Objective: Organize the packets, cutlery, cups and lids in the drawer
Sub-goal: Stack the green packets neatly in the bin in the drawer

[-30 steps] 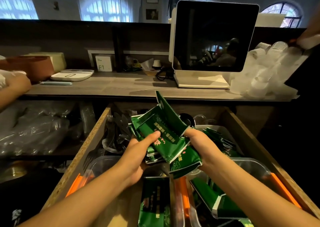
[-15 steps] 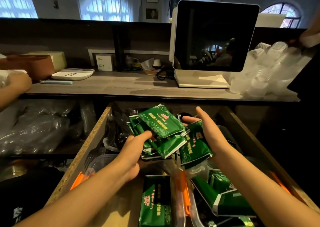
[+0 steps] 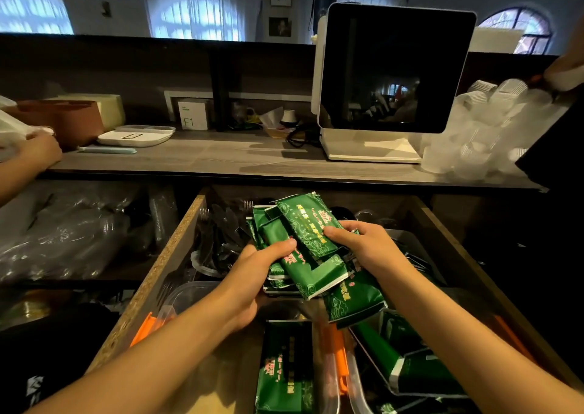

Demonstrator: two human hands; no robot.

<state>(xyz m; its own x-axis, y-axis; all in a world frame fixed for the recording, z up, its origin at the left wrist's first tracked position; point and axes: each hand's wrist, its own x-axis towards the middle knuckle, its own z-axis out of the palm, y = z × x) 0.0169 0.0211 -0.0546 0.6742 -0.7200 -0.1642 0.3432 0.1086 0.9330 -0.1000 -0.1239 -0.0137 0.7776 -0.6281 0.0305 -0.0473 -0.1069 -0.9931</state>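
Both hands over the open wooden drawer (image 3: 164,268), sharing one bundle of green packets (image 3: 303,243) held above its middle. Left hand (image 3: 256,274) under and beside the bundle, thumb pressed across the top packet, fingers curled beneath. Right hand (image 3: 363,249) gripping from the other side, fingers wrapped over the upper packets, thumb hidden below. Bundle fanned and uneven, several packets slipping out at the lower right. More green packets lying below in the drawer: one flat packet (image 3: 284,366) near the front, others heaped in a clear plastic tray (image 3: 350,391) with orange clips to the right. Black plastic cutlery (image 3: 221,233) piled at the drawer's back left. Above, on the wooden counter (image 3: 221,157), a white-framed screen (image 3: 388,66), a bag of clear plastic cups (image 3: 480,132) to its right, a white scale (image 3: 132,135) to its left.
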